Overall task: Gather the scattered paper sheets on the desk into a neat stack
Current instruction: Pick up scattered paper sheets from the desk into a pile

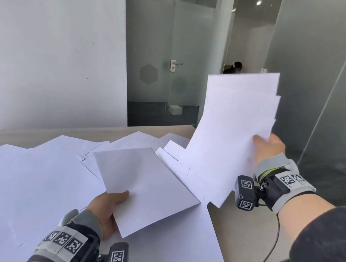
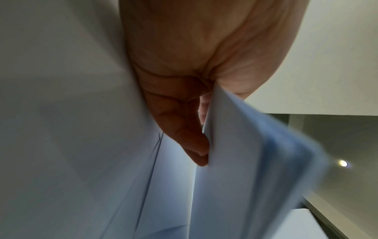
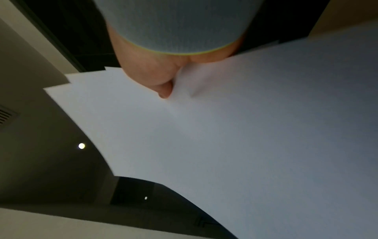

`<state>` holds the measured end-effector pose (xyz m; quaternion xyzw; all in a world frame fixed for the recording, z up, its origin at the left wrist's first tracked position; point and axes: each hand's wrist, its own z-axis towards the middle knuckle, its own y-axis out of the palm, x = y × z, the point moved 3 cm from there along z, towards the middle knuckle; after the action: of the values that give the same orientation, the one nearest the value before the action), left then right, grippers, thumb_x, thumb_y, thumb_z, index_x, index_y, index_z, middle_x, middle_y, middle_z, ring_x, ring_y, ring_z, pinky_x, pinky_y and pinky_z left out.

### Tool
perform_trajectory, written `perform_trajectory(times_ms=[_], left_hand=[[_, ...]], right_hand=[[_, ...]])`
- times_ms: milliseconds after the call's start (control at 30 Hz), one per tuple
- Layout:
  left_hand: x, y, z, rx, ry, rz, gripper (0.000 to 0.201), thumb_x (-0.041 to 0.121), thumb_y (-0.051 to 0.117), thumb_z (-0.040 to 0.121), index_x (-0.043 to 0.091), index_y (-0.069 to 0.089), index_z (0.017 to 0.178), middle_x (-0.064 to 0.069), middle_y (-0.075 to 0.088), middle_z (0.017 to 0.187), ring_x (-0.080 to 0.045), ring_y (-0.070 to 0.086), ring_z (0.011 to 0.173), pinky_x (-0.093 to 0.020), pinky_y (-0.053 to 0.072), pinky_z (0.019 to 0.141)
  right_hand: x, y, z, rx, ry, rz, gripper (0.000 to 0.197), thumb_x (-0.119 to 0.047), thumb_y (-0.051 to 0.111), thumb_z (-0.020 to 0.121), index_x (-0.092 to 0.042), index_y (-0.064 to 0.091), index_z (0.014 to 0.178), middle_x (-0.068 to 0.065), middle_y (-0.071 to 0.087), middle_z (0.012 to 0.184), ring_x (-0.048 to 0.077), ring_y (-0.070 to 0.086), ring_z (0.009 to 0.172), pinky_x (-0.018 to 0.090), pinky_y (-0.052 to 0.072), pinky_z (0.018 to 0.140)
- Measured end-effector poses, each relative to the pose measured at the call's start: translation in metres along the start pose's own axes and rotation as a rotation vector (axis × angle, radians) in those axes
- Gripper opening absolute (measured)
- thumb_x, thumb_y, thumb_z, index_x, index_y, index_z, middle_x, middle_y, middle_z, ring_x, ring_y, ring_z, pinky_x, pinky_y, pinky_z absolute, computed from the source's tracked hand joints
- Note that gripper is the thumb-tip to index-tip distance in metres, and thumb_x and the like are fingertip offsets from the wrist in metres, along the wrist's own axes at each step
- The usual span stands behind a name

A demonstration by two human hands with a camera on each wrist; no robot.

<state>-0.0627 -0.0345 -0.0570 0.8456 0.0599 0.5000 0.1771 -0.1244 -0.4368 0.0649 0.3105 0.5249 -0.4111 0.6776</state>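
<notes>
Nearest the head camera, the left hand (image 1: pixel 110 211) pinches a single sheet (image 1: pixel 146 187) by its near corner, thumb on top and fingers beneath, lifting it just clear of the scattered paper sheets (image 1: pixel 34 185) that overlap across most of the desk (image 1: pixel 240 237). These loose sheets are the largest mass left to gather; they are thin, light and limp, so they will likely slide over one another and bend at any unsupported edge. Held up to the right, the right hand (image 1: pixel 269 148) grips a fanned bundle (image 1: pixel 238 127) at its lower right edge, its corners stepped and not yet squared. A bundle like this seems best held along one long edge, with the thumb pressing flat against the fingers. From the left wrist view, blurred edges suggest the left hand's paper may be more than one sheet, though that is hard to tell.
</notes>
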Motion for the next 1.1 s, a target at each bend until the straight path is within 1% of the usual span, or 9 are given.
perform_trajectory(times_ms=[67,167,333,467,600,667,833,1000,1100], left_hand=[[0.0,0.001,-0.002,0.001,-0.002,0.014,0.023,0.002,0.057,0.097,0.002,0.063,0.119,-0.023,0.071,0.109,-0.038,0.068,0.091,-0.049,0.054,0.078],[0.001,0.002,-0.004,0.006,-0.01,0.038,0.02,0.001,0.057,0.097,0.001,0.063,0.117,-0.022,0.071,0.104,-0.037,0.068,0.088,-0.049,0.054,0.077],[0.002,0.003,-0.006,0.01,-0.036,0.061,0.025,0.002,0.06,0.094,0.0,0.063,0.119,-0.025,0.07,0.113,-0.04,0.068,0.091,-0.05,0.055,0.078],[0.003,0.003,-0.009,0.002,-0.049,0.09,0.024,0.003,0.06,0.093,-0.003,0.065,0.116,-0.025,0.074,0.103,-0.039,0.072,0.082,-0.049,0.056,0.079],[0.002,0.002,-0.011,-0.035,-0.059,0.131,0.022,0.01,0.058,0.097,-0.005,0.066,0.112,-0.023,0.076,0.086,-0.036,0.074,0.063,-0.044,0.055,0.069],[0.003,0.0,-0.013,-0.048,-0.065,0.132,0.025,0.017,0.056,0.1,-0.004,0.067,0.108,-0.021,0.076,0.081,-0.035,0.074,0.059,-0.043,0.054,0.067],[0.004,0.003,-0.016,-0.121,-0.075,0.171,0.037,0.031,0.061,0.098,-0.001,0.069,0.115,-0.023,0.076,0.103,-0.037,0.076,0.08,-0.045,0.057,0.077],[0.001,0.002,-0.013,-0.145,-0.05,0.294,0.032,0.009,0.058,0.098,0.004,0.062,0.129,-0.024,0.073,0.116,-0.044,0.071,0.105,-0.051,0.055,0.09],[0.004,0.0,-0.012,-0.151,0.0,0.342,0.042,0.002,0.067,0.086,0.007,0.063,0.128,-0.023,0.074,0.115,-0.046,0.07,0.106,-0.058,0.053,0.096]], right_hand=[[-0.018,0.0,-0.004,0.033,-0.062,0.075,0.018,-0.018,0.057,0.094,-0.015,0.069,0.108,0.003,0.066,0.092,0.023,0.057,0.073,0.022,0.043,0.063],[-0.029,0.003,-0.006,0.082,-0.074,0.161,0.013,-0.024,0.06,0.092,-0.018,0.068,0.1,0.0,0.064,0.082,0.017,0.055,0.06,0.019,0.044,0.052],[-0.028,0.018,-0.007,0.052,-0.024,0.27,0.01,-0.027,0.067,0.083,-0.018,0.065,0.08,-0.002,0.065,0.072,0.021,0.058,0.062,0.037,0.053,0.066],[-0.001,0.049,-0.025,-0.274,0.081,0.299,0.013,-0.002,0.065,0.089,-0.012,0.072,0.092,-0.001,0.075,0.079,0.016,0.068,0.067,0.027,0.058,0.065],[0.05,0.069,-0.052,-0.555,0.237,0.046,0.019,0.006,0.063,0.089,-0.01,0.073,0.093,0.006,0.077,0.08,0.026,0.068,0.076,0.039,0.057,0.078],[0.073,0.075,-0.062,-0.621,0.257,-0.113,0.015,0.005,0.066,0.088,-0.004,0.073,0.097,0.015,0.076,0.095,0.03,0.069,0.084,0.048,0.057,0.087],[0.096,0.086,-0.088,-0.782,0.272,-0.311,0.015,-0.002,0.071,0.088,-0.016,0.072,0.09,0.016,0.075,0.106,0.037,0.071,0.099,0.052,0.055,0.096],[0.095,0.104,-0.109,-0.822,0.287,-0.191,0.011,-0.006,0.073,0.088,-0.011,0.074,0.098,0.014,0.077,0.103,0.036,0.073,0.097,0.053,0.056,0.094],[0.089,0.108,-0.12,-0.847,0.239,-0.173,0.012,-0.013,0.07,0.091,-0.011,0.074,0.103,0.009,0.078,0.103,0.03,0.074,0.097,0.043,0.058,0.091]])
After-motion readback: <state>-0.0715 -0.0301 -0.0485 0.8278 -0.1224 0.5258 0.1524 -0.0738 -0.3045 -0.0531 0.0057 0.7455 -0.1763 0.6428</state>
